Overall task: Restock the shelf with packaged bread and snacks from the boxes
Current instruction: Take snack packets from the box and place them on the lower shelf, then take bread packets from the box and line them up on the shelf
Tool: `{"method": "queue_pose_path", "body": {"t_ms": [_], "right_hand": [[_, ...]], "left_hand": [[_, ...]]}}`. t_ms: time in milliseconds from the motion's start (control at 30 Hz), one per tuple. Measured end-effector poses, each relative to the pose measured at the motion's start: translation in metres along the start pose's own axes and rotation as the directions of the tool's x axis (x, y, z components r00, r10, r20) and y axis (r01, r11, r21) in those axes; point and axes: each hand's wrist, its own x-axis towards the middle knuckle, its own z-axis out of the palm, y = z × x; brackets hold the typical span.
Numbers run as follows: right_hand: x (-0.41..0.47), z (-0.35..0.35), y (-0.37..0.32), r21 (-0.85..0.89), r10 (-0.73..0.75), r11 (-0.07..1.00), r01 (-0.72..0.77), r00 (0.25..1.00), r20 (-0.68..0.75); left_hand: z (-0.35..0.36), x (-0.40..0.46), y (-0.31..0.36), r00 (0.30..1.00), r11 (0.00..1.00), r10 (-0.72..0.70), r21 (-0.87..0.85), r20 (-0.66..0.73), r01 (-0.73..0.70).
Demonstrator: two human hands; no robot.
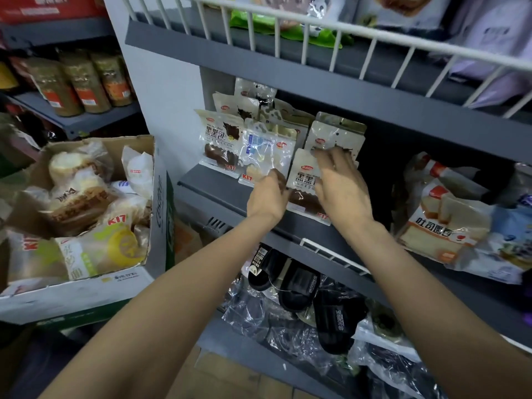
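Both hands at the grey middle shelf [207, 182], working one dark-bread packet [303, 180] at the near edge. Left hand [266, 197] pinches the packet's left edge; right hand [341, 182] lies over its right side, fingers spread and slightly curled on the film, reaching up against the packet behind [335, 133]. Held packet leans back, its bottom edge overhanging the shelf lip. Two standing packets just left: a matching dark one [220, 139] and a clear-fronted one [266, 151]. Judgement: the step is seating this packet upright in the row. Best done by sliding the base back onto the shelf first, then tipping the top against the rear packet, label forward. Risk: film is slippery; neighbours may topple. Open cardboard box [155, 226] of bread waits at left.
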Motion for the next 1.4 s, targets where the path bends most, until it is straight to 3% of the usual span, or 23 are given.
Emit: {"method": "queue_pose_path", "body": {"t_ms": [67,233,500,667,867,1067,1200,1400], "right_hand": [[0.001,-0.01,-0.022,0.077,-0.017,0.997,0.007,0.991,0.131],[0.011,-0.017,-0.091,0.25,-0.166,0.964,0.089,0.938,0.303],[0.028,0.04,-0.238,0.429,-0.306,0.899,0.086,0.824,0.477],[0.043,0.109,-0.317,0.446,-0.272,0.892,-0.074,0.699,0.661],[0.045,0.176,-0.365,0.332,-0.079,0.844,-0.422,0.514,0.854],[0.051,0.19,-0.374,0.268,0.088,0.787,-0.555,0.532,0.842],[0.056,0.2,-0.366,0.213,0.277,0.711,-0.67,0.545,0.792],[0.064,0.187,-0.355,0.443,0.303,0.501,-0.743,0.63,0.715]], "left_hand": [[-0.022,-0.008,-0.004,1.0,0.998,0.028,0.053,0.006,-0.028],[-0.086,-0.025,-0.042,1.0,0.977,0.015,0.215,-0.02,-0.01],[-0.189,-0.036,-0.171,0.961,0.895,-0.231,0.355,-0.151,0.271],[-0.248,-0.032,-0.247,0.898,0.806,-0.411,0.399,-0.154,0.437],[-0.297,-0.003,-0.323,0.919,0.814,-0.384,0.436,-0.091,0.383],[-0.302,0.03,-0.339,0.912,0.816,-0.398,0.415,-0.102,0.402],[-0.304,0.036,-0.343,0.931,0.744,-0.333,0.566,-0.146,0.355],[-0.307,0.042,-0.336,0.977,0.815,-0.165,0.538,-0.135,0.212]]}}
